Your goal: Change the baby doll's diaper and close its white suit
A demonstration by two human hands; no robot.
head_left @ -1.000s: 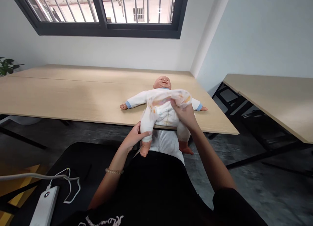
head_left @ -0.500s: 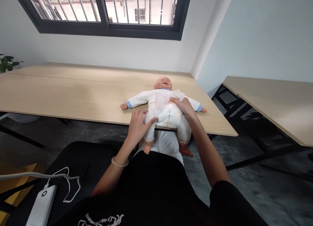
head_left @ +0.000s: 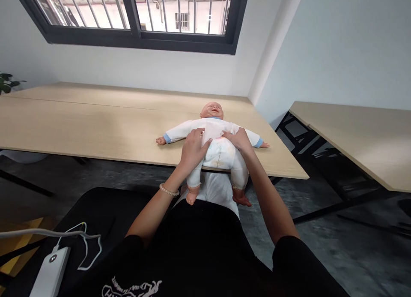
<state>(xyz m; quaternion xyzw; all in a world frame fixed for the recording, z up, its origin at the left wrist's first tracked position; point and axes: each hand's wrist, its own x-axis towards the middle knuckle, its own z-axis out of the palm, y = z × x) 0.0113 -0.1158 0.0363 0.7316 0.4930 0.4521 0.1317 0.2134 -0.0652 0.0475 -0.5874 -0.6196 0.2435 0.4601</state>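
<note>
A baby doll (head_left: 212, 110) in a white outfit with blue cuffs lies on its back at the table's front edge, its legs hanging over. Around its hips is a white diaper (head_left: 219, 154) with faint coloured prints, its thin front panel spread up over the belly. My left hand (head_left: 193, 149) rests at the diaper's left side, thumb on the front and apart from the fingers. On the other side, my right hand (head_left: 240, 139) grips the diaper's upper edge, thumb in front; some of its fingers are hidden.
The pale wooden table (head_left: 96, 125) stretches left beneath a barred window (head_left: 138, 31). Another table (head_left: 359, 138) stands to the right across a gap. A black chair (head_left: 105, 215) at lower left bears a white power bank (head_left: 51, 269) with a cable (head_left: 86, 241).
My left hand has moved up and right from the doll's thigh to the diaper's upper side. My right hand has shifted slightly down, still at the diaper's edge.
</note>
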